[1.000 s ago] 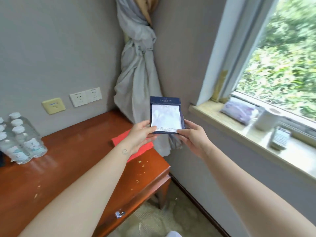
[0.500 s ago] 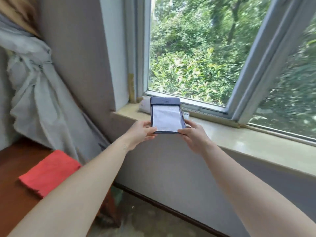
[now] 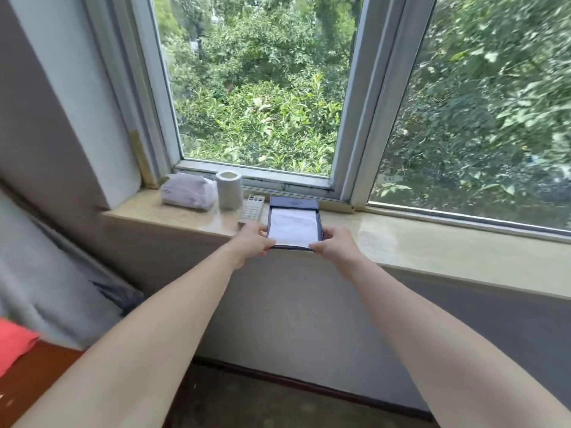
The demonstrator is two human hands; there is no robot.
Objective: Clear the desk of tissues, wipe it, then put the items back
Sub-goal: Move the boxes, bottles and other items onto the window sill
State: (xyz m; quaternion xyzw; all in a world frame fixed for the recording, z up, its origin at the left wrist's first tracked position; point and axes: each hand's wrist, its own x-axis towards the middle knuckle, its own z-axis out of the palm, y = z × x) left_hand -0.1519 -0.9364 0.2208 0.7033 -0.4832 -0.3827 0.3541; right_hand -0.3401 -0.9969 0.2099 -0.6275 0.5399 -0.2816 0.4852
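A red cloth (image 3: 15,341) is lying on the counter (image 3: 37,384), far left. A tissue pack (image 3: 188,191), a paper roll (image 3: 229,193) and a remote (image 3: 253,208) are sitting along the windowsill (image 3: 432,242). The left hand (image 3: 251,240) is pinching the navy notepad (image 3: 293,225) at its near-left corner, grip closed; the right hand (image 3: 335,245) is likewise pinching the near-right corner, above the sill.

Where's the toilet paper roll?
In the head view, the toilet paper roll stands on the windowsill, left of centre, between the tissue pack and the remote control.

Both hands (image 3: 253,240) (image 3: 335,244) hold notepad (image 3: 293,225) over windowsill (image 3: 432,242).
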